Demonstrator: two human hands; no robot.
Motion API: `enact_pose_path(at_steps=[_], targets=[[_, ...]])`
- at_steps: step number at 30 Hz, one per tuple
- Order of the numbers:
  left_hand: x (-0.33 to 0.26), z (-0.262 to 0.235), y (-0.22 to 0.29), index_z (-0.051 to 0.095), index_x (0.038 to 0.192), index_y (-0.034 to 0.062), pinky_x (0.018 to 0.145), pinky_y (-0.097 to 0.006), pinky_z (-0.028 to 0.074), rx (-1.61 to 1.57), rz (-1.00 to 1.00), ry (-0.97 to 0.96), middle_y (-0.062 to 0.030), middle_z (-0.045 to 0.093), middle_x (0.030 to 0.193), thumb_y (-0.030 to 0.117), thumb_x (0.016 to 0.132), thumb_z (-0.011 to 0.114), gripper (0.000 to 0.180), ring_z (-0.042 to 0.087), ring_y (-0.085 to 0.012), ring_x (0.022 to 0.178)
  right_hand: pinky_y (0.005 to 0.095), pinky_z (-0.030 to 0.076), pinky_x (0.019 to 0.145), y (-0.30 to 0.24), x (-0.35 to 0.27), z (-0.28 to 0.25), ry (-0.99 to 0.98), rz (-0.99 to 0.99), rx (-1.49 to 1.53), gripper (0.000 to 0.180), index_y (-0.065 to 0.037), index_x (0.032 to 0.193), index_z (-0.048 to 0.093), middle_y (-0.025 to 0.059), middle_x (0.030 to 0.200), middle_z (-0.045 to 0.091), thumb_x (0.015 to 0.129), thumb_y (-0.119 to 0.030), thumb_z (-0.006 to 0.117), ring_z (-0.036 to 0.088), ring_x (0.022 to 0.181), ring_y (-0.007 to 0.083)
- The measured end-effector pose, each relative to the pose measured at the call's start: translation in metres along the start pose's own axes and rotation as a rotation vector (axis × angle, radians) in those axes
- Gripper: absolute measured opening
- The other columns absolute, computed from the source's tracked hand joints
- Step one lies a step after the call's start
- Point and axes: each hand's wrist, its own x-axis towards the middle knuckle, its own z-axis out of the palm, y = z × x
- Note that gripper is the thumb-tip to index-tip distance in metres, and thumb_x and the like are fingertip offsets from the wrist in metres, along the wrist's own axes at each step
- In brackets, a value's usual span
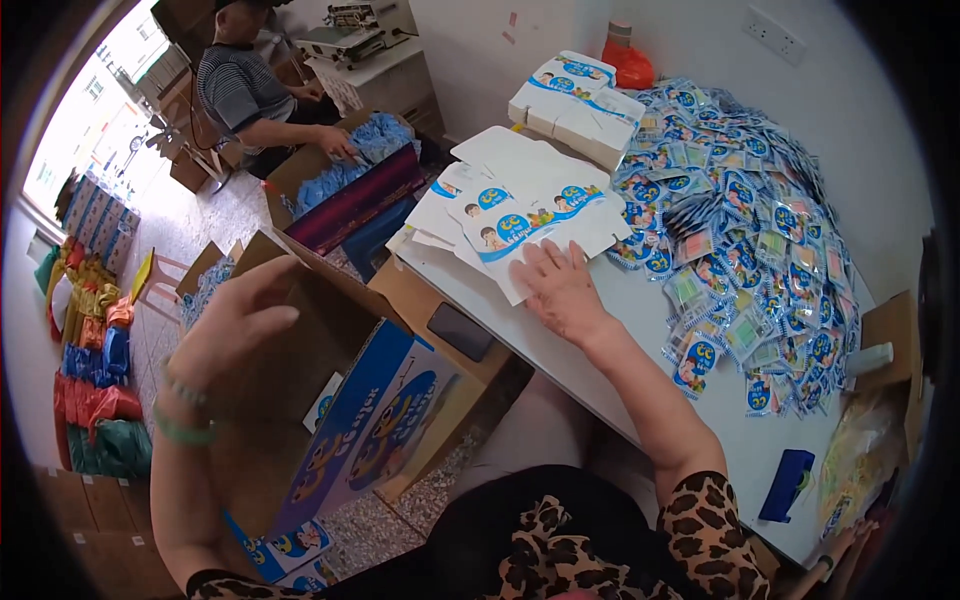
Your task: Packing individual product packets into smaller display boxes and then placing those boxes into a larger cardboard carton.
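Note:
My right hand (560, 292) lies flat with fingers spread on the near edge of a stack of flattened white-and-blue printed boxes (540, 215) on the white table. My left hand (236, 322), with bracelets at the wrist, hangs over a large open carton (375, 420) to the left of the table. Its thumb stands apart from the fingers and nothing shows between them. Inside the carton, part of a white-and-blue printed box (322, 402) is visible; the carton's bottom is mostly hidden by my arm. A big heap of small blue-printed sachets (735, 235) covers the table's right side.
A neat block of flat boxes (580, 105) stands at the back beside a red plastic bag (628, 66). A blue tape dispenser (788, 485) sits near the table's right corner. A dark phone (460, 332) lies on cardboard. A co-worker (250, 90) reaches into a carton of blue packets (375, 140).

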Motion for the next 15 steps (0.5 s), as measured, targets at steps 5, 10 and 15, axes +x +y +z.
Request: enact_pose_path(at_steps=[5,10,15], targets=[[-0.096,0.021,0.047,0.062,0.116,-0.0021,0.089,-0.033,0.048,0.227,0.374,0.246,-0.0191,0.063,0.111,0.012,0.076,0.072,0.044,0.062,-0.0261,0.103,0.042,0.038,0.102,0.024,0.007,0.01,0.119,-0.059,0.256,0.038,-0.013,0.118,0.059,0.0121,0.126,0.055,0.081,-0.012,0.063,0.048,0.122,0.0313],[-0.127,0.081,0.072,0.066,0.101,-0.0006,0.074,-0.035,0.054,0.281,0.725,0.114,-0.0162,0.065,0.1,0.011,0.073,0.075,0.032,0.066,-0.0292,0.087,0.0385,0.048,0.089,0.045,0.011,-0.018,0.599,0.007,0.657,0.017,-0.007,0.1,0.066,0.0144,0.103,0.066,0.084,-0.009,0.061,0.062,0.101,0.0301],[-0.087,0.156,0.056,0.067,0.099,0.0025,0.075,-0.035,0.054,0.059,0.72,-0.079,-0.0138,0.066,0.099,0.015,0.077,0.074,0.026,0.066,-0.0316,0.088,0.0379,0.049,0.088,0.087,-0.048,-0.102,1.074,0.426,0.927,0.016,-0.005,0.103,0.066,0.0147,0.105,0.069,0.089,-0.007,0.061,0.066,0.098,0.022]])
